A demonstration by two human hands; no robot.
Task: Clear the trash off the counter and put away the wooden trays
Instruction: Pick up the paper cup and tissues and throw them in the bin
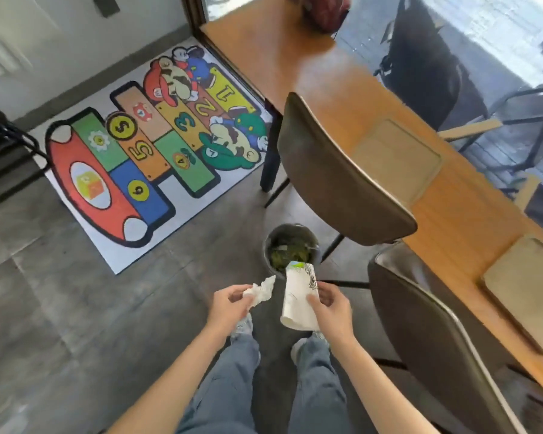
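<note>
My left hand (229, 303) grips a crumpled white napkin (261, 291). My right hand (329, 308) holds a white paper cup (298, 296), tipped with its mouth pointing forward and down over a small round trash bin (292, 247) on the floor. The bin holds greenish waste. Both hands hover just in front of the bin, above my legs. Two pale wooden trays lie on the wooden counter (342, 89) to the right: one tray (395, 158) behind the nearer chair back, the other tray (527, 289) at the right edge.
Two dark chairs, the farther chair (336, 177) and the closer chair (426, 339), stand pushed against the counter, the bin beside them. A colourful hopscotch mat (138, 151) covers the floor to the left. A red bag (326, 10) sits at the counter's far end.
</note>
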